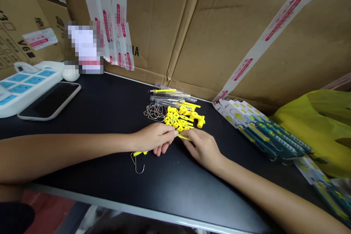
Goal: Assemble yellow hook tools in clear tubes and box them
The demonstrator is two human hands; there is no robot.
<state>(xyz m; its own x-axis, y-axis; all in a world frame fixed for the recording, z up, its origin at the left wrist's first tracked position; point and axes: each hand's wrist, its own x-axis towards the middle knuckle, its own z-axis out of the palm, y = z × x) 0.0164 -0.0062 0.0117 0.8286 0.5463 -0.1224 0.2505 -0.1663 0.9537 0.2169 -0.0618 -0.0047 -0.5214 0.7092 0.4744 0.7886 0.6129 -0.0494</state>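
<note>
My left hand (157,137) is closed, thumb and forefinger pinched at the left end of a thin yellow piece (184,137). The fingers of my right hand (201,146) close on the same piece near its right end. Just behind both hands lies a pile of yellow plastic parts (175,117). Bent metal wire hooks (155,112) are heaped at its left. Clear tubes (170,98) lie behind the pile, with a thin yellow rod (164,90) among them. Below my left wrist rests a metal hook (139,170) with a yellow part (139,153), partly hidden.
At the left are a phone (51,100) and a white power strip (33,82). Printed packages (260,131) are stacked at the right beside a yellow bag (315,128). Taped cardboard boxes (164,18) stand behind the black table (164,193).
</note>
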